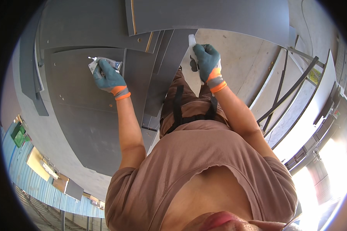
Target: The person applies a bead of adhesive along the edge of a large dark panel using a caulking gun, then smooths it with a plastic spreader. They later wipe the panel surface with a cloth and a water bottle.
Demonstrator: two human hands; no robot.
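My left hand (108, 77), in a green-grey glove with an orange cuff, is closed around a small squeeze tube (114, 64). A thin white nozzle sticks out of it to the left, and a printed label shows; the fingers hide the rest. This hand is over a dark grey panel (77, 96) with small round holes. In a matching glove, my right hand (207, 61) grips a flat tool with a pale, rounded blade (191, 40) pointing away from me. Its handle is mostly covered by the hand, so its exact kind cannot be made out.
More dark grey panels (204, 15) lie overlapped at the far side, some with pale raw edges. Concrete floor (243, 57) shows beyond my right hand. A metal frame with dark bars (289, 90) and light boards stands at the right. A green object (19, 134) is at the far left.
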